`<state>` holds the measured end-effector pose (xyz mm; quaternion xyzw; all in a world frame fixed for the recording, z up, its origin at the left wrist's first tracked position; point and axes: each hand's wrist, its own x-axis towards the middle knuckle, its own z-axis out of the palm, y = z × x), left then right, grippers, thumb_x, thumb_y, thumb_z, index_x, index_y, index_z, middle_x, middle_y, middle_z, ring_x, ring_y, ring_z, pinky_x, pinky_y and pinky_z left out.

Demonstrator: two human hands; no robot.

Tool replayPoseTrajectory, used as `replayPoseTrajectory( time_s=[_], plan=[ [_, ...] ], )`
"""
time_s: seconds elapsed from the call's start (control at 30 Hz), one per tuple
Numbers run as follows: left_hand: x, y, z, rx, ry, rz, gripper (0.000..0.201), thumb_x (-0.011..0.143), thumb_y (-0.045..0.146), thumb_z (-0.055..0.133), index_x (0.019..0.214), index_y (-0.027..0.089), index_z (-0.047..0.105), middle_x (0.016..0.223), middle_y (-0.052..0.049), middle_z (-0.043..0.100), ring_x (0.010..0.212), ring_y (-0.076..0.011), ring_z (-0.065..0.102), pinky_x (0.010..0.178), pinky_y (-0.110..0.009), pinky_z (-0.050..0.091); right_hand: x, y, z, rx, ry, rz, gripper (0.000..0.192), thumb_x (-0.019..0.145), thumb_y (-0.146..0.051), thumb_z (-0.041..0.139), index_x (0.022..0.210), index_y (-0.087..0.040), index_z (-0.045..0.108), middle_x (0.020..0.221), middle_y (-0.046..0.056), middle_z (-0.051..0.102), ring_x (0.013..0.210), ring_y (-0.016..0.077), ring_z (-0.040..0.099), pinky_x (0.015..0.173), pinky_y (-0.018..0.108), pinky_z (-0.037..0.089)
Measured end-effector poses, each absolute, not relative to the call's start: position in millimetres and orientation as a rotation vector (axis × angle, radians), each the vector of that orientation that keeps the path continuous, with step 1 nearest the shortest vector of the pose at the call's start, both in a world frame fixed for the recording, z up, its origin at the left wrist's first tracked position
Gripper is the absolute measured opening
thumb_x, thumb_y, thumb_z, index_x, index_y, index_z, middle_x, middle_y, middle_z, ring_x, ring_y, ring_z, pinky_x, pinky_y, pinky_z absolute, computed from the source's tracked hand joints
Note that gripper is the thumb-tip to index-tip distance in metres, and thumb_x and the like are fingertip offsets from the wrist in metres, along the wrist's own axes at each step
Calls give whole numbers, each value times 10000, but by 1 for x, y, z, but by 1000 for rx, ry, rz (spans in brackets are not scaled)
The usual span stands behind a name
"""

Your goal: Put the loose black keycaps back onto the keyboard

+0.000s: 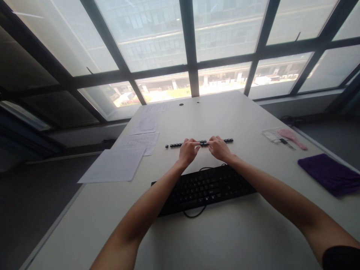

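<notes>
A row of black keycaps (176, 145) runs across the white desk, beyond a black keyboard (208, 185). At the middle of the row, my left hand (189, 150) has its fingers bent and closed at the left side of a small cluster of keycaps (203, 143). From the other side, my right hand (219, 148) pinches at the same cluster, fingertips touching it. The fingers of both hands partly cover the row. One keycap (167, 146) sits slightly apart at the left end, and more keycaps (229, 140) show past my right hand.
Sheets of paper (112, 165) overlap along the desk's left side. On the right lie a pink brush (292, 138), a clear bag (271, 135), a small black-ended tool (284, 141) and a folded purple cloth (329, 173). The keyboard's cable (197, 216) loops at its front edge.
</notes>
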<state>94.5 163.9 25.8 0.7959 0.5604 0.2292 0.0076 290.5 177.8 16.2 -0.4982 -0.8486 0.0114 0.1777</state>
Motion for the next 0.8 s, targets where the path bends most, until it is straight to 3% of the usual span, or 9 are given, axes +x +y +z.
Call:
replayPoseTrajectory(
  time_s=[0.17,0.37,0.6,0.8],
  plan=[
    [113,194,12,2529,1759,611,146,922,221,683,974,251,816,1015,-83,702,1004,-249,550,861,-354,488,280,204,13,-1418,-2504,-29,267,969,-156,501,1000,-133,766,1143,179,645,1092,302,507,879,381,422],
    [110,199,2,2541,1744,586,162,927,199,662,935,209,823,1054,-96,721,1037,-266,540,886,-380,483,279,209,6,-1356,-2536,-16,276,955,-107,497,912,-122,768,1078,186,673,1081,304,506,875,395,401],
    [106,194,3,2497,1659,652,145,875,154,708,919,231,823,981,-60,780,926,-246,608,897,-396,501,281,201,7,-1238,-2552,57,215,943,-113,576,866,-170,768,924,128,729,987,270,567,864,378,397],
    [97,155,18,2399,1653,773,69,838,212,764,865,249,815,872,-31,789,877,-230,657,876,-388,508,294,178,14,-1151,-2486,136,139,892,-91,653,862,-176,760,920,98,733,950,244,613,873,362,420]
  ],
)
